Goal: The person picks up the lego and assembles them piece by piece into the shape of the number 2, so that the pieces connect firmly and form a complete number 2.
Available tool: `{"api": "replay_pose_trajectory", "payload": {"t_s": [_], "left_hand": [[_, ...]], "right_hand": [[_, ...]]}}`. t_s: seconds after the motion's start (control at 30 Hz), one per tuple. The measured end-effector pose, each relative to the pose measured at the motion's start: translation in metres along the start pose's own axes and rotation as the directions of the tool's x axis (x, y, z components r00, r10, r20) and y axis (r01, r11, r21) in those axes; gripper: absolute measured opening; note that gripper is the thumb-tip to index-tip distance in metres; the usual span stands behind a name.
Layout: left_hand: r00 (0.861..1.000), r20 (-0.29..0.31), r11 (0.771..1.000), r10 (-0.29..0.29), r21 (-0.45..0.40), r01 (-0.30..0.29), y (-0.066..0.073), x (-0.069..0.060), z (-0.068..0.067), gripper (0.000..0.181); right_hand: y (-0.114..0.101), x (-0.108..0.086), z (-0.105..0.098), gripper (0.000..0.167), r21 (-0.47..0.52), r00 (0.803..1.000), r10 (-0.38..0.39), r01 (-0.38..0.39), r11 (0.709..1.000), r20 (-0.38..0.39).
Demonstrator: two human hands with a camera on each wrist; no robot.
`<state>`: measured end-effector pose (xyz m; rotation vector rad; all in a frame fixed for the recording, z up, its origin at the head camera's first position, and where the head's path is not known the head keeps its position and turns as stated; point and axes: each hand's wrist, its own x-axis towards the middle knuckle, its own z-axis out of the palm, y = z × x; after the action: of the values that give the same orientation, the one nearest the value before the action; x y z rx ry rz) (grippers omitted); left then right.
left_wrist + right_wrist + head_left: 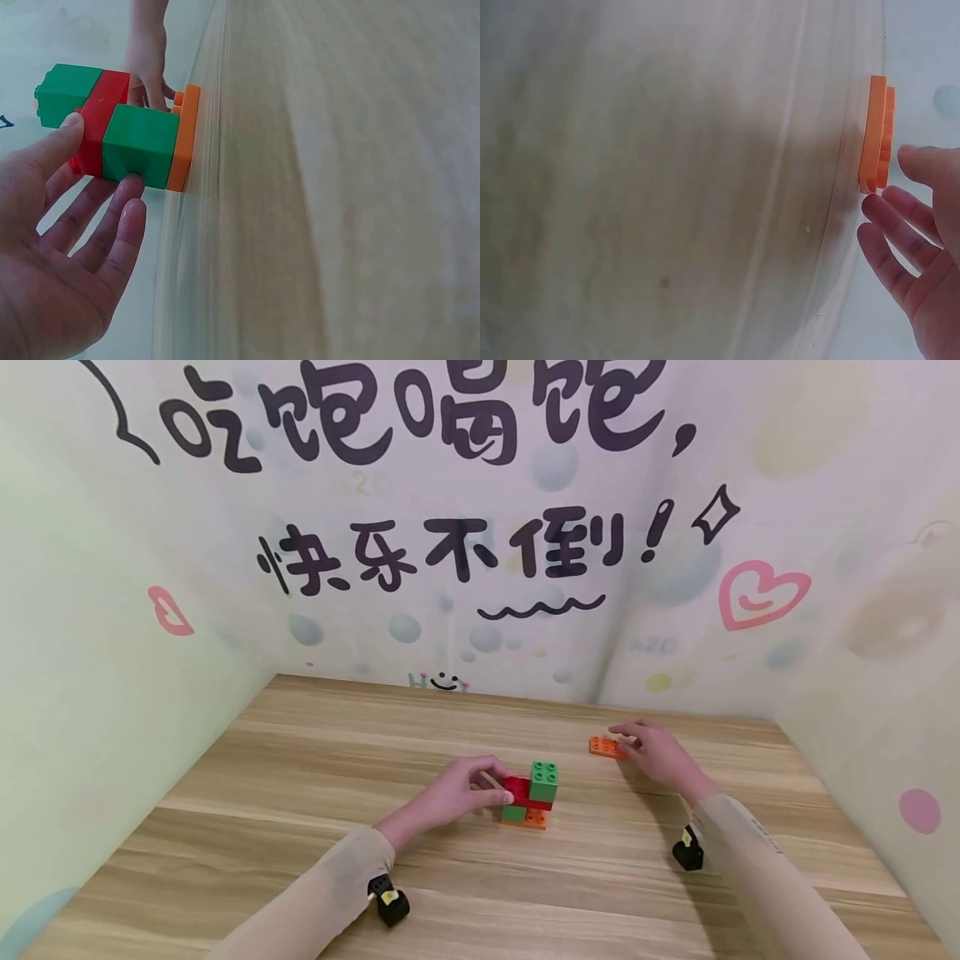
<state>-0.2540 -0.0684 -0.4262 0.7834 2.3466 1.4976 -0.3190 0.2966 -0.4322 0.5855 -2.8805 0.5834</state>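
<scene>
A small stack of toy building bricks stands on the table: an orange plate (536, 822) at the bottom, a green brick (141, 144) on part of it, a red brick (520, 791) across that, and another green brick (544, 782) on top at the right. My left hand (459, 789) holds the stack, its thumb on the red brick and its fingers on the far side and below. Farther back, a separate orange plate (604, 747) lies studs up. My right hand (663, 760) is at its right end, thumb and fingers spread; in the right wrist view the thumb is apart from it.
The wooden table (315, 760) meets printed fabric walls (465, 643) at the back and both sides. Small black devices are at the left cuff (392, 906) and the right cuff (687, 852). The stack stands in front and left of the separate orange plate.
</scene>
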Motion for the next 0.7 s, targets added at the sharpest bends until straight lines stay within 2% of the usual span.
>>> {"api": "replay_pose_trajectory", "payload": {"t_s": [0.43, 0.7], "left_hand": [[1.000, 0.001, 1.000, 0.004, 0.002, -0.004, -0.0009, 0.0003, 0.0001, 0.021], [1.000, 0.002, 1.000, 0.008, 0.003, -0.009, -0.0017, 0.0002, -0.0002, 0.021]], "right_hand": [[-0.0005, -0.0004, 0.0022, 0.044, 0.010, 0.999, -0.004, 0.004, 1.000, 0.052], [0.0010, -0.0004, 0.0015, 0.040, -0.030, 0.996, -0.059, 0.061, 0.998, 0.070]]}}
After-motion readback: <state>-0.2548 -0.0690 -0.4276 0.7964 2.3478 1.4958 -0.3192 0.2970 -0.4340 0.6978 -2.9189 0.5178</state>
